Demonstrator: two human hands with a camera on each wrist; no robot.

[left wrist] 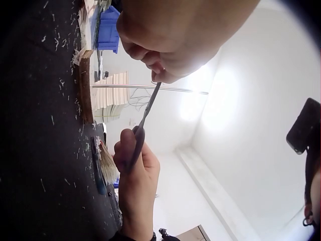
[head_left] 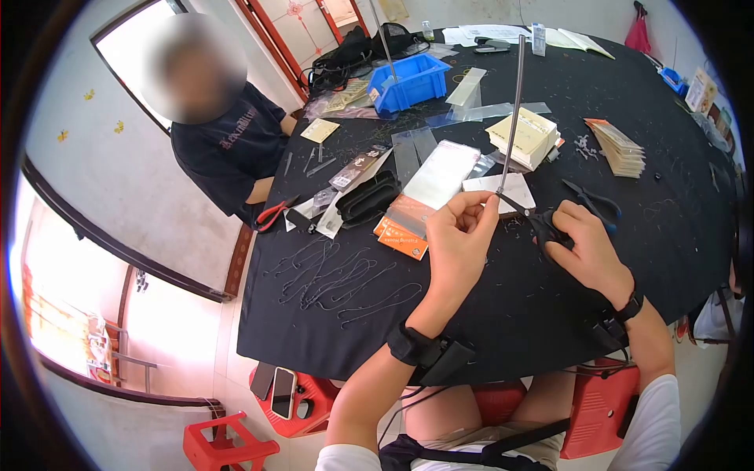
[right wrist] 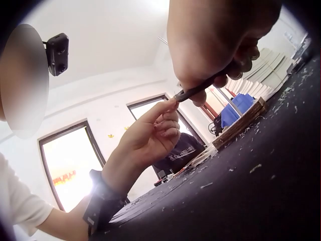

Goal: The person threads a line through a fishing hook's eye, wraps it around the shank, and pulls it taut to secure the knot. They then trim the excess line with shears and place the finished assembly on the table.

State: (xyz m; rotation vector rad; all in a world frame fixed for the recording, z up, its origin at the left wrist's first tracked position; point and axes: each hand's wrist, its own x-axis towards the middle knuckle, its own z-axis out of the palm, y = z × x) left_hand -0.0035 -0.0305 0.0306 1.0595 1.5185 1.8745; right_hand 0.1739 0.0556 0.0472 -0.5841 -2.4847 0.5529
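My right hand (head_left: 593,251) grips a pair of black-handled scissors (left wrist: 144,118), fingers curled round the handles. The blades (head_left: 514,206) point left, their tip right at my left fingertips. My left hand (head_left: 459,251) is raised over the table with thumb and forefinger pinched together; what sits between them is tiny and thin, and I cannot tell its kind. Just behind the fingertips a slim metal rod (head_left: 514,110) stands upright from a white-topped wooden block (head_left: 518,188). Several dark looped cords (head_left: 322,282) lie on the black cloth, left of my left forearm.
Orange-and-white packets (head_left: 404,235), a black case (head_left: 369,198) and red-handled pliers (head_left: 275,213) lie to the left. Behind stand a blue bin (head_left: 408,82) and stacked cards (head_left: 525,137). Dark pliers (head_left: 601,206) lie beyond my right hand. Another person (head_left: 228,149) sits at the left edge.
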